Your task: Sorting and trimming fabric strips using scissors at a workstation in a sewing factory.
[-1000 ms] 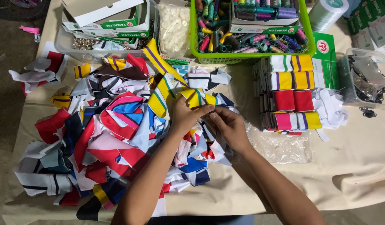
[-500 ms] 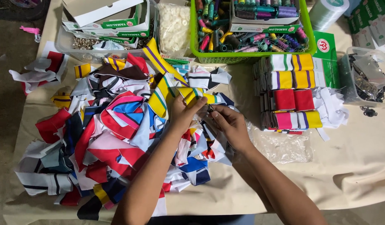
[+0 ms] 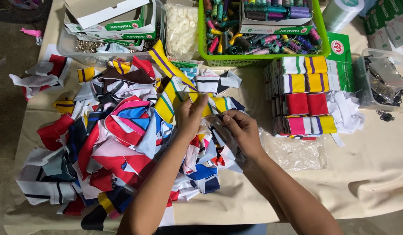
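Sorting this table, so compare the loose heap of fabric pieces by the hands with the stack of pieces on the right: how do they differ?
The loose heap sprawls crumpled and overlapping; the stack is folded and squared in neat rows. The heap is far wider. Both hands, left hand and right hand, work at the heap; the stack lies untouched. Both hold striped, bright fabric.

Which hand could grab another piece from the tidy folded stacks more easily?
Probably the right hand. It sits on the side nearer the folded stacks, with only bare table cover between them. The left hand is over the loose pile of scraps, pinching a yellow striped piece, and would have to cross over.
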